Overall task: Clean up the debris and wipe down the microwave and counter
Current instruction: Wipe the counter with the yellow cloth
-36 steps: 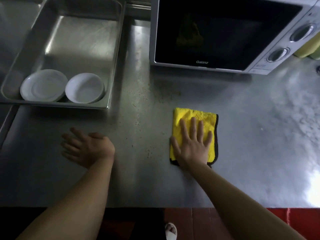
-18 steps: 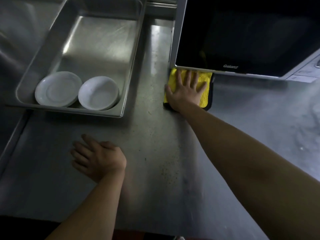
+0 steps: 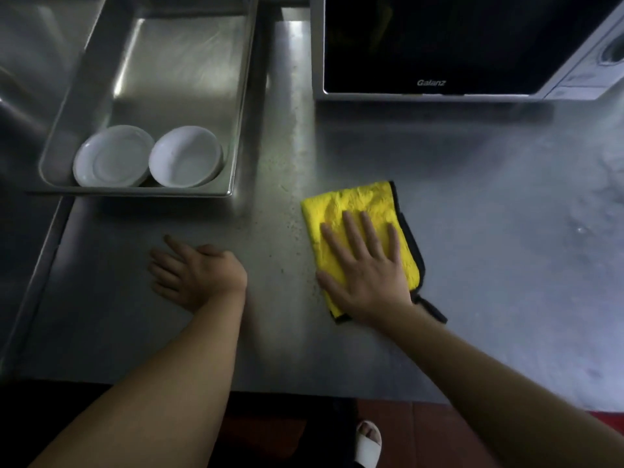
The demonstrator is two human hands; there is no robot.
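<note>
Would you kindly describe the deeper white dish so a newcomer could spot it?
Left of the microwave sits a steel tray. Two white dishes lie at its near end; the bowl is the right one, deeper than the flat plate beside it.

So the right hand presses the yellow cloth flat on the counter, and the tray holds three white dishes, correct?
Not quite: the head view shows two white dishes in the tray, not three. The right hand does press the yellow cloth flat on the counter.
</note>
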